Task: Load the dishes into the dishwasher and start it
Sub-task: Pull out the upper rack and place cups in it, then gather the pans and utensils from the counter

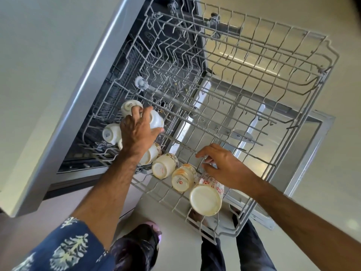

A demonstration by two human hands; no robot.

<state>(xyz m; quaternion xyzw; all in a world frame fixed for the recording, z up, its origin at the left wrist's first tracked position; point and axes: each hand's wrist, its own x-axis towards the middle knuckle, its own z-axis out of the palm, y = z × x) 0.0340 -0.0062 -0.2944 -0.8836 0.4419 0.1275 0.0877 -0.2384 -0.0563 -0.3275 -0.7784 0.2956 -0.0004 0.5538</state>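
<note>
We are in a home kitchen — a built-in dishwasher (136, 61) stands open across the middle of the frame, its upper rack (244, 98) pulled out over the lowered steel door (304, 145). A pale countertop (39, 75) with a metal edge runs down the left. Household cups (165, 168) sit upturned along the rack's lower edge — everyday crockery, patterned and plain.

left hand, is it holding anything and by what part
The left hand grips a white cup by its side wall, over the upper rack. The right hand holds nothing.
</note>
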